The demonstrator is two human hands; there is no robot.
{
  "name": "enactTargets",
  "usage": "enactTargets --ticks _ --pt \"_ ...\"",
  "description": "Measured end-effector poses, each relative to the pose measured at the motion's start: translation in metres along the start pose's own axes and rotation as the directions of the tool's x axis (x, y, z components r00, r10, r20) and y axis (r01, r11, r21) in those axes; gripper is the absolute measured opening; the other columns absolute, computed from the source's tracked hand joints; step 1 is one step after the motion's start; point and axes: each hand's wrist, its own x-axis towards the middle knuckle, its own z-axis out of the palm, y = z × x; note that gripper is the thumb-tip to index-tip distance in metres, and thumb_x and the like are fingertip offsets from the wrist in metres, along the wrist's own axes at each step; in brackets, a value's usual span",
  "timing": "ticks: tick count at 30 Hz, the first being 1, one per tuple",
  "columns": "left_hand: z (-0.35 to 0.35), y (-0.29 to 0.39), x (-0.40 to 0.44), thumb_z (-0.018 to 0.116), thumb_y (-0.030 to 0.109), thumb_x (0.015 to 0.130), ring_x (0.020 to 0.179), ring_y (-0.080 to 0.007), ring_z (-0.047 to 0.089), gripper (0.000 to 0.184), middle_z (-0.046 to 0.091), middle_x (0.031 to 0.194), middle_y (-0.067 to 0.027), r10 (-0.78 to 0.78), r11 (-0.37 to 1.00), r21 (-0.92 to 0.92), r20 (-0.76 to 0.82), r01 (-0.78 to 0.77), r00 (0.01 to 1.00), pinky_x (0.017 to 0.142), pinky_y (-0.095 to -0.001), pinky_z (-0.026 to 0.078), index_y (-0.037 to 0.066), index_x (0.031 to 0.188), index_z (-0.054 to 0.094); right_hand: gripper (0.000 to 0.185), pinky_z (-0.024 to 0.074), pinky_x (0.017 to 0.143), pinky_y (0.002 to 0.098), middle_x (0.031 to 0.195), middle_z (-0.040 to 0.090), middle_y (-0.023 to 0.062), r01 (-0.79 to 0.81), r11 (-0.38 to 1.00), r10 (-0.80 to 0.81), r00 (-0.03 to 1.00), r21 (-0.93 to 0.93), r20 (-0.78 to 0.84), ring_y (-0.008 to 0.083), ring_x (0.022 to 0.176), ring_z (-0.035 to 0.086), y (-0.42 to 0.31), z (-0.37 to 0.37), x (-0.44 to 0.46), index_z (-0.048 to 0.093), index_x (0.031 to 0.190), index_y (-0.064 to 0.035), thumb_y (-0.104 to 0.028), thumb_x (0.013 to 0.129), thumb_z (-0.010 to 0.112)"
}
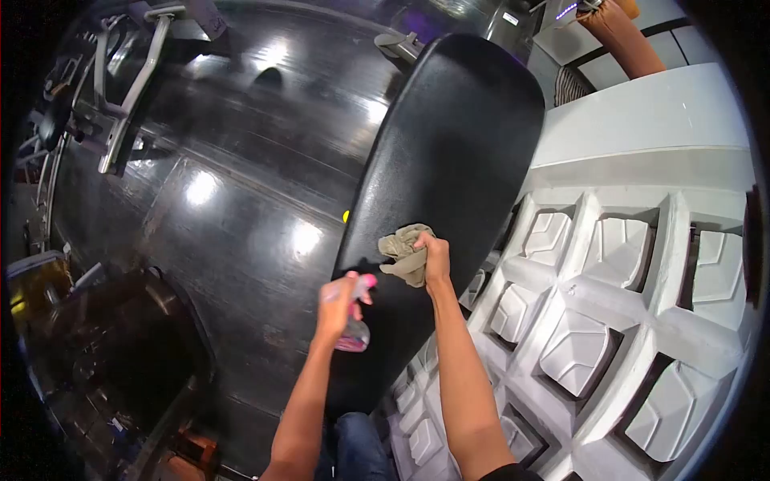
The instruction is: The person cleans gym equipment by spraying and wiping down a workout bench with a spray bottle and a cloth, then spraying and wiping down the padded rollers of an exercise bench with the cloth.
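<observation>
A long black padded bench (449,136) stretches away in front of me. My left hand (335,303) is closed around a spray bottle (353,337) with a pink trigger head, held over the bench's left edge. Pink also shows in the bottle's clear lower part. My right hand (434,255) grips a crumpled greyish-beige cloth (403,255) over the middle of the bench. Part of the cloth hangs below the fingers; whether it touches the padding I cannot tell. The left fingers partly hide the bottle.
On the right stands a white moulded wall (589,321) with raised blocks, close to the bench. Metal gym frames (132,96) stand at the upper left on the shiny dark floor (249,160). A dark rounded object (144,337) is at lower left. Another person's arm (626,40) shows at upper right.
</observation>
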Motion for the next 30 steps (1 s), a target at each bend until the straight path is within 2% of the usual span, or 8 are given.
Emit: enactTargets --ticks 3,6,13,15,20,24,27,30 --pt "-0.012 0.013 -0.008 0.049 0.046 0.103 0.043 -0.0114 0.050 0.056 0.065 0.068 -0.0077 0.123 0.990 0.098 -0.272 -0.099 0.954 0.042 -0.0265 0.038 -0.002 0.087 0.072 0.027 0.0402 0.061 0.0312 0.066 0.061 0.0027 -0.028 0.999 0.025 0.997 0.041 0.069 0.0143 0.063 0.054 0.000 -0.005 0.002 0.062 0.067 0.0027 -0.024 0.072 0.061" --pt "-0.019 0.020 0.001 0.051 0.047 0.102 0.042 -0.0113 0.050 0.056 0.064 0.065 -0.0075 0.085 0.992 0.122 -0.394 -0.040 0.915 0.042 -0.0271 0.037 -0.002 0.083 0.071 0.026 0.0399 0.060 0.0314 0.064 0.060 0.0028 -0.014 0.999 0.012 0.999 0.034 0.050 0.0138 0.062 0.053 -0.001 -0.002 0.001 0.062 0.066 0.0020 -0.024 0.073 0.061" --pt "-0.031 0.020 -0.013 0.057 0.045 0.099 0.045 -0.0128 0.051 0.052 0.061 0.061 -0.0074 0.106 0.990 0.133 -0.507 -0.044 0.855 0.046 -0.0299 0.039 -0.001 0.078 0.069 0.025 0.0393 0.058 0.0301 0.062 0.058 0.0013 0.013 0.999 -0.016 0.998 0.047 0.069 0.0123 0.060 0.052 0.002 -0.004 0.002 0.061 0.064 0.0006 -0.022 0.075 0.060" --pt "-0.046 0.014 -0.019 0.064 0.039 0.095 0.052 -0.0183 0.055 0.043 0.058 0.061 -0.0093 0.288 0.877 0.480 -0.501 -0.015 0.816 0.054 -0.0350 0.043 0.000 0.076 0.065 0.024 0.0389 0.058 0.0298 0.063 0.057 0.0010 0.053 0.997 -0.055 0.997 0.048 0.062 0.0118 0.059 0.051 0.003 -0.002 0.002 0.060 0.064 0.0008 -0.021 0.076 0.059" --pt "-0.046 -0.027 -0.008 0.069 0.026 0.091 0.080 -0.0339 0.061 0.024 0.060 0.088 -0.0143 0.587 0.695 0.701 -0.427 -0.158 0.687 0.071 -0.0409 0.047 0.003 0.092 0.064 0.024 0.0388 0.059 0.0295 0.064 0.057 0.0004 0.059 0.997 -0.061 0.997 0.046 0.041 0.0119 0.059 0.050 0.002 -0.002 0.000 0.059 0.064 0.0005 -0.020 0.076 0.059" --pt "-0.021 -0.060 0.005 0.068 0.022 0.092 0.085 -0.0351 0.062 0.019 0.062 0.091 -0.0131 0.523 0.818 0.560 -0.635 -0.128 0.569 0.075 -0.0434 0.046 0.003 0.092 0.065 0.022 0.0399 0.061 0.0285 0.066 0.056 0.0008 0.058 0.997 -0.060 0.997 0.047 0.040 0.0124 0.063 0.050 -0.002 -0.003 -0.004 0.060 0.065 -0.0006 -0.019 0.076 0.059" --pt "-0.012 -0.077 0.013 0.070 0.021 0.090 0.086 -0.0335 0.062 0.019 0.063 0.092 -0.0110 0.660 0.698 0.703 -0.555 -0.139 0.506 0.076 -0.0444 0.045 0.004 0.095 0.064 0.022 0.0419 0.066 0.0289 0.069 0.057 0.0020 0.067 0.997 -0.069 0.996 0.046 0.059 0.0133 0.068 0.052 0.008 -0.010 0.000 0.061 0.069 0.0016 -0.019 0.076 0.061" --pt "-0.012 -0.078 0.016 0.071 0.020 0.089 0.085 -0.0326 0.061 0.017 0.063 0.093 -0.0098 0.616 0.751 0.635 -0.574 -0.183 0.539 0.076 -0.0436 0.044 0.006 0.096 0.064 0.024 0.0451 0.071 0.0296 0.072 0.061 0.0040 0.220 0.973 -0.221 0.975 -0.076 -0.015 0.0151 0.071 0.055 0.023 -0.014 0.000 0.065 0.078 0.0069 -0.017 0.076 0.060"
